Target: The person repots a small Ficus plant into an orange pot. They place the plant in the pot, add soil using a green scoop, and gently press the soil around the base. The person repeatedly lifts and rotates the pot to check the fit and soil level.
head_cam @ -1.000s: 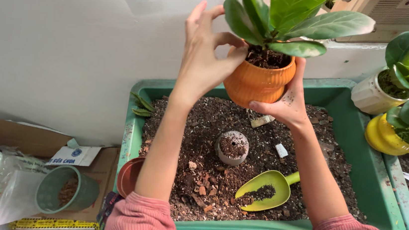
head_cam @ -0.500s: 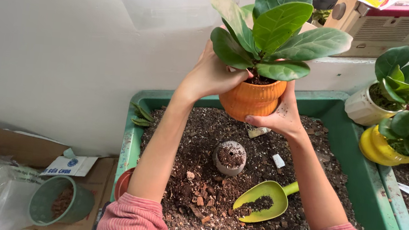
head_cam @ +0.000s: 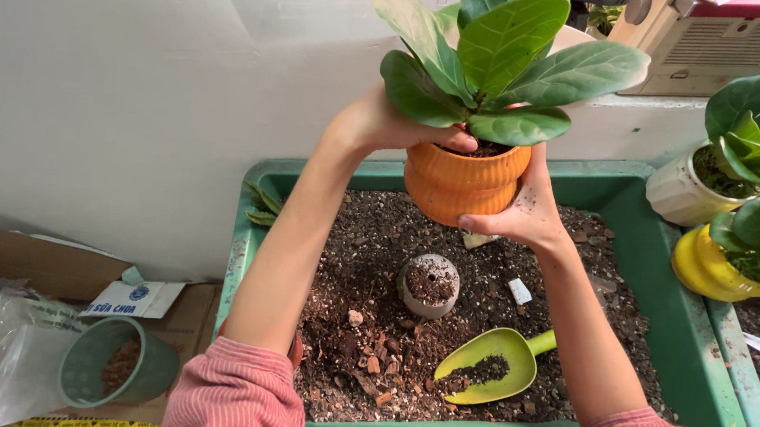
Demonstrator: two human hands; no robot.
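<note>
Fingers of the left hand [head_cam: 379, 125] and right hand [head_cam: 520, 208] are clamping the orange pot [head_cam: 462, 180] from nine and four o'clock, lifting it above the green soil tray [head_cam: 261, 193]. Judging by this, it is mid-carry; setting it down next is calling for a level grip.

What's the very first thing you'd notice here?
The orange pot with its big green leaves, held up at top centre by the left hand and right hand. Below it sits a green tray full of dark soil, with a lime-green scoop lying inside.
</note>
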